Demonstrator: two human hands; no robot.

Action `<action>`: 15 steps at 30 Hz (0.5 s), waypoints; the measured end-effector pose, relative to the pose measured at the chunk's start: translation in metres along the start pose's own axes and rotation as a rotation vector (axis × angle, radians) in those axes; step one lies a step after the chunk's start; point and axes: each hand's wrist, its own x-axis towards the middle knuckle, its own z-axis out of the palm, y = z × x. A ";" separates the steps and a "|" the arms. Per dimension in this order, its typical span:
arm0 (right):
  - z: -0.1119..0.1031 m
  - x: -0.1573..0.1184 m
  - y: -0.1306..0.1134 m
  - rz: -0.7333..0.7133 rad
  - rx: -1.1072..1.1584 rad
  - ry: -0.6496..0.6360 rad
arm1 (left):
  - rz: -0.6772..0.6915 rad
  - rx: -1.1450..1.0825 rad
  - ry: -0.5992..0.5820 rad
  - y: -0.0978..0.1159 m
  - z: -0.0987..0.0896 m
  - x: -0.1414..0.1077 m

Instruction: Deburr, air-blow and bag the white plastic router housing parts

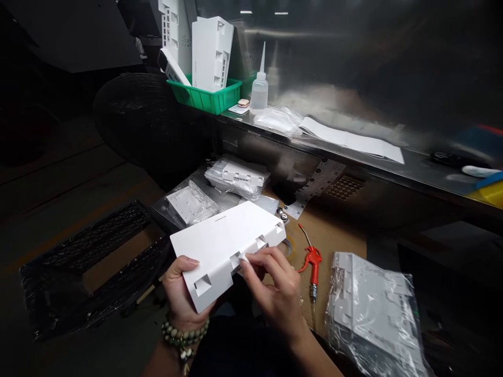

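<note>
Legibly HUAWEI-marked cover (223, 235) | left hand (181, 288): grip clamped on it | right hand (280, 288): grip, can't tell

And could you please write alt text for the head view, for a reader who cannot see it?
A person's left hand holds a white panel while the right hand touches its notched edge. A red air gun and bagged pale parts lie to the right; beyond, a green bin of white parts stands on a metal shelf near a squeeze bottle.
</note>
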 end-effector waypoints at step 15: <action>0.016 -0.008 -0.013 -0.069 0.075 -0.051 | 0.025 -0.018 -0.027 -0.012 0.002 0.003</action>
